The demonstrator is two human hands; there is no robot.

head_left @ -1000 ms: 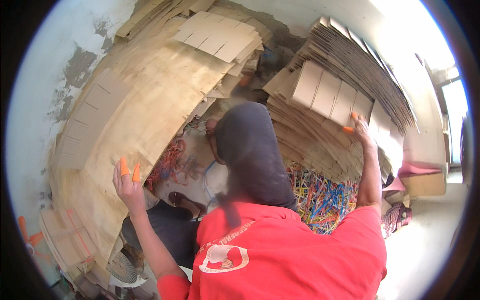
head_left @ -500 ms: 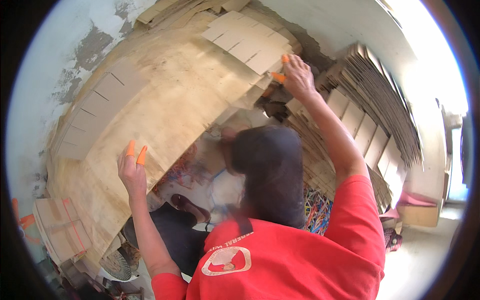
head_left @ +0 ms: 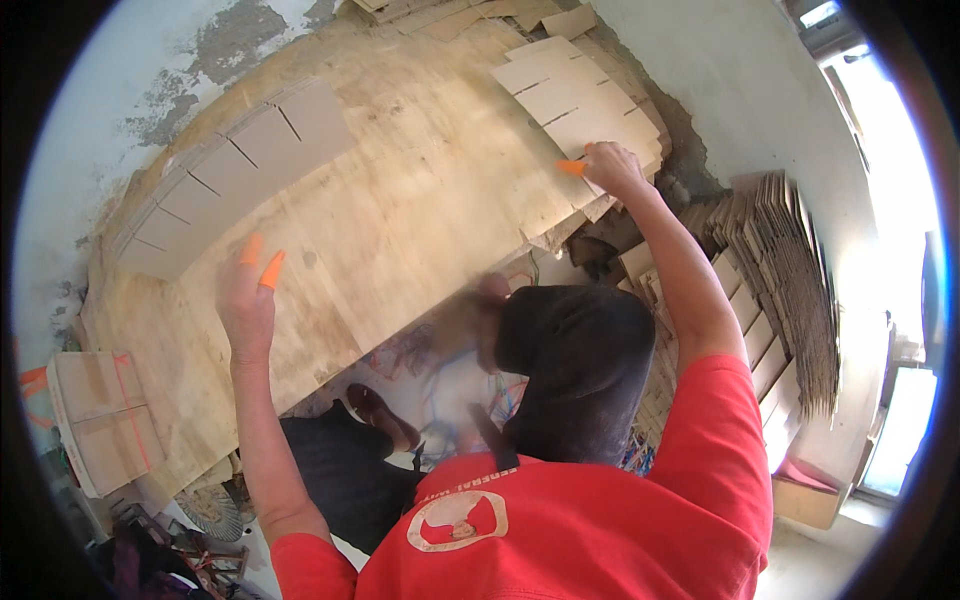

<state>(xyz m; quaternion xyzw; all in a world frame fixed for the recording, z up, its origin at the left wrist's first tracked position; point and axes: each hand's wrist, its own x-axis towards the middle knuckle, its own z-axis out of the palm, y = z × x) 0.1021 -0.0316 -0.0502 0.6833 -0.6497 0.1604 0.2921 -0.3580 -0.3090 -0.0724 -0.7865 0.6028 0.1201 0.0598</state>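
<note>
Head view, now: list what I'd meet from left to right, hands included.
Taped cardboard box → left hand → brown shoe → right hand → tall cardboard stack by the wall.

The tabletop (head_left: 410, 190) is matt, smooth-looking wood with visible grain. The slotted sheets (head_left: 578, 92) at far right are matt cardboard; the stack (head_left: 785, 290) at right shows rough cardboard edges. The left wall (head_left: 120, 95) is rough, flaking plaster. The shirt (head_left: 590, 525) is matt cloth.
</note>
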